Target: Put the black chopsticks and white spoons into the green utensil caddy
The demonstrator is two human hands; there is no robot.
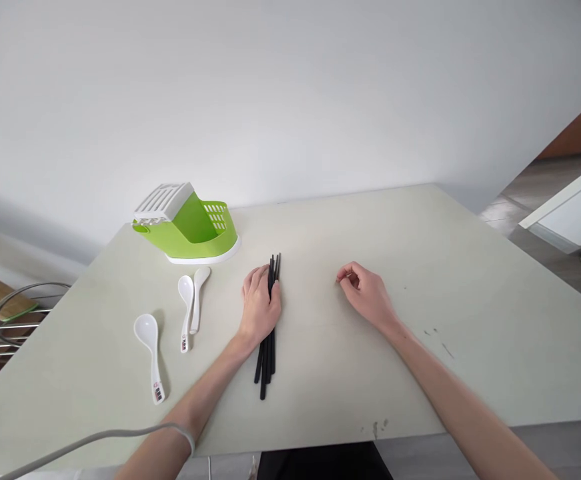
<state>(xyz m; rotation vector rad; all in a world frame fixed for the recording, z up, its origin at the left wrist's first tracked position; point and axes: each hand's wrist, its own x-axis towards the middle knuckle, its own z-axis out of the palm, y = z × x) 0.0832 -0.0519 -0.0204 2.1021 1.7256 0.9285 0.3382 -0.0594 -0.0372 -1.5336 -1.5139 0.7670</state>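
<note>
My left hand (pixel 262 303) is wrapped round a bundle of black chopsticks (pixel 266 360) on the table. Their thin ends point away from me and show above the fingers; the thick ends spread slightly toward me. Off to the right, my right hand (pixel 367 293) rests at the table surface with its fingers curled in and nothing visible in them. Left of the chopsticks lie two white spoons close together, one with a rounded bowl (pixel 186 293) and one flatter spoon (pixel 198 297). A larger white spoon (pixel 149 347) with a label on its handle lies nearer to me.
A green and white utensil holder (pixel 190 230) stands at the back left, near the wall (pixel 290 100). A grey cable (pixel 105 435) crosses my left forearm at the front of the pale table (pixel 330 387). Beyond the left edge is a metal rack (pixel 7 320).
</note>
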